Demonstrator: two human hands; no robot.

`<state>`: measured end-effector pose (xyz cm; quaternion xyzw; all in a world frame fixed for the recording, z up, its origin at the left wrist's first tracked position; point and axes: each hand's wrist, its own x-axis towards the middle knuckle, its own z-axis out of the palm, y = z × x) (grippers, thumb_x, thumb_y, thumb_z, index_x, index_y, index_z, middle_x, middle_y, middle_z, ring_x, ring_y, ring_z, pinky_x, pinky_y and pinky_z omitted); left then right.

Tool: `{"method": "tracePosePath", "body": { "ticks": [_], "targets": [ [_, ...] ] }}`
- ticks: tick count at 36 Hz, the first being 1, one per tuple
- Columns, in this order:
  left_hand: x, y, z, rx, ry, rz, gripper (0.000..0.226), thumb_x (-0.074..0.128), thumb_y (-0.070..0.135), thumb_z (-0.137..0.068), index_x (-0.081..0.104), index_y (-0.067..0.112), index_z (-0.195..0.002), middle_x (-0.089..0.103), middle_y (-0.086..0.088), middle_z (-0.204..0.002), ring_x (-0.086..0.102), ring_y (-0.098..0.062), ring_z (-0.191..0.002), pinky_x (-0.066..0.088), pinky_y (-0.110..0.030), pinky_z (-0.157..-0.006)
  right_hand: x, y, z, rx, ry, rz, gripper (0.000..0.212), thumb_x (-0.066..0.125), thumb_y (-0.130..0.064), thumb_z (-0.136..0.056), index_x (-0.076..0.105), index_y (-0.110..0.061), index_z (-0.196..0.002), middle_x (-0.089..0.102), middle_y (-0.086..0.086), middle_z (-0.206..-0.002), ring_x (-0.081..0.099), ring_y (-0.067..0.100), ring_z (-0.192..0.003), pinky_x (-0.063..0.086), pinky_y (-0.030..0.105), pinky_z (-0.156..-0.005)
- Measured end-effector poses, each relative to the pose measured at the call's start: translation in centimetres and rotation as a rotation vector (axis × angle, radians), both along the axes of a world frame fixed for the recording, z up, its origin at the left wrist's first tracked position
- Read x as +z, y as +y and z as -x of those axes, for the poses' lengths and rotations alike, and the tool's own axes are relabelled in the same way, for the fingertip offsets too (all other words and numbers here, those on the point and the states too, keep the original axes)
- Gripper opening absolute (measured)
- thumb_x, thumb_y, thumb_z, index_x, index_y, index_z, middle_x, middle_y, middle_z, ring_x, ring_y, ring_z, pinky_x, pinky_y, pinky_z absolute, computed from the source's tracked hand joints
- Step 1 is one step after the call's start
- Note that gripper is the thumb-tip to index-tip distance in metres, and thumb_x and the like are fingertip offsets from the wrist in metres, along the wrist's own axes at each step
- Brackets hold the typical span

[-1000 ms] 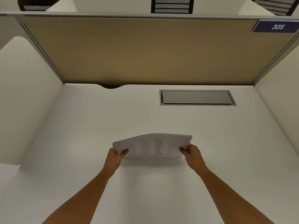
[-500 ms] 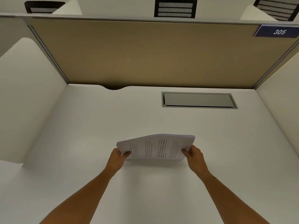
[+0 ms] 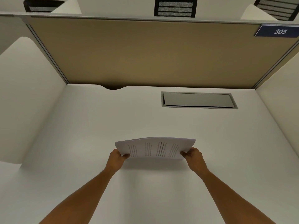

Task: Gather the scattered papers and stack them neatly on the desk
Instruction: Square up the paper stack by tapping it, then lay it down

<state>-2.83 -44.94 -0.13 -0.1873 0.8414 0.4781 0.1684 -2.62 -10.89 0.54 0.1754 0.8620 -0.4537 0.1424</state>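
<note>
A stack of white printed papers (image 3: pixel 155 147) stands on its long edge on the white desk (image 3: pixel 97 126), tilted back and slightly bowed at the top. My left hand (image 3: pixel 117 157) grips the stack's lower left corner. My right hand (image 3: pixel 193 156) grips its lower right corner. The sheets' edges look nearly flush, with a few staggered at the left end. No loose sheets lie elsewhere on the desk.
A grey cable hatch (image 3: pixel 199 100) is set into the desk at the back right. A tan partition (image 3: pixel 153 54) closes the back, with white side panels (image 3: pixel 24 94) left and right. A blue "305" sign (image 3: pixel 279 31) sits at the upper right.
The stack and both hands have stayed nearly in place on the desk; the sheets look slightly more even at the top edge.
</note>
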Motion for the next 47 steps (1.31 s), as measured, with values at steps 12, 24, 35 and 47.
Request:
{"method": "tracePosePath", "body": {
  "ticks": [12, 24, 35, 47],
  "targets": [
    [0.0, 0.0, 0.5, -0.017, -0.036, -0.004, 0.040, 0.068, 0.007, -0.088, 0.061, 0.008, -0.128, 0.068, -0.014, -0.120, 0.064, -0.033, -0.107, 0.051, -0.041, -0.096, -0.3, -0.3, -0.1, -0.022, 0.014, 0.050, 0.028, 0.063, -0.020, -0.097, 0.064, -0.008, -0.122, 0.070, 0.001, -0.105, 0.067, 0.024, -0.105, 0.048, 0.027, -0.084],
    [-0.1, -0.1, 1.0, -0.057, -0.047, 0.006, 0.032, 0.063, 0.011, -0.092, 0.063, 0.005, -0.124, 0.069, -0.013, -0.121, 0.065, -0.032, -0.110, 0.053, -0.039, -0.094, 0.0, -0.2, 0.5, 0.074, 0.038, -0.083, 0.028, 0.049, -0.021, -0.104, 0.065, -0.007, -0.122, 0.071, 0.005, -0.103, 0.065, 0.021, -0.086, 0.047, 0.017, -0.061],
    [1.5, -0.3, 1.1, -0.010, -0.014, -0.106, 0.031, 0.061, 0.017, -0.095, 0.058, 0.005, -0.124, 0.066, -0.011, -0.123, 0.065, -0.031, -0.108, 0.054, -0.047, -0.096, -0.6, 0.0, -0.1, 0.043, 0.003, 0.064, 0.025, 0.045, -0.017, -0.105, 0.063, -0.010, -0.122, 0.070, 0.006, -0.107, 0.069, 0.025, -0.095, 0.058, 0.041, -0.085],
    [2.5, -1.6, -0.3, 0.287, 0.119, -0.557, 0.021, 0.072, 0.023, -0.087, 0.071, 0.012, -0.105, 0.076, -0.009, -0.103, 0.070, -0.032, -0.102, 0.061, -0.037, -0.076, -0.5, -0.7, -2.3, -0.158, -0.045, 0.388, 0.022, 0.048, -0.013, -0.103, 0.063, -0.015, -0.120, 0.075, 0.001, -0.105, 0.073, 0.021, -0.094, 0.062, 0.036, -0.069]
  ]
}}
